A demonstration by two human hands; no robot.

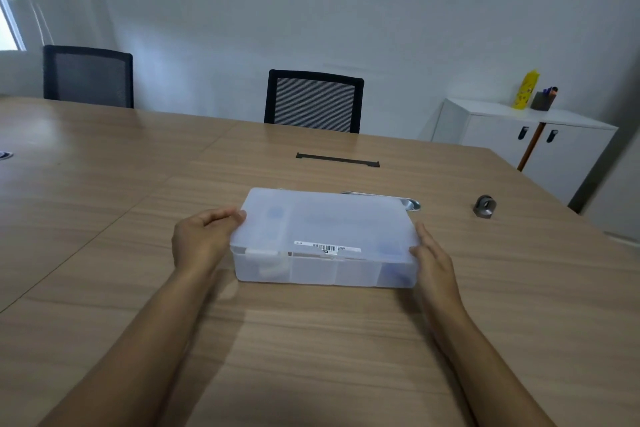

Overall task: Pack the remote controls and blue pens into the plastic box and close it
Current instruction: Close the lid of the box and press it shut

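At the far left a black mesh chair (88, 75) stood behind the wooden worktop (104, 218). The left hand (202, 241) curled against the left end of the plastic box (323, 239), its fingers (225, 215) bent over the lid's corner. The box sat in the middle of the worktop with its frosted lid down; pale and bluish shapes showed through the plastic, too blurred to name, and a barcode label (327, 247) ran along the near lid edge. A second chair (313, 100) stood beyond the far edge. The right hand (433, 258) lay flat and spread against the box's right end, thumb touching the lid rim. Further right, a small grey metal object (485, 206) rested on the worktop, and a white cabinet (519, 139) stood by the wall.
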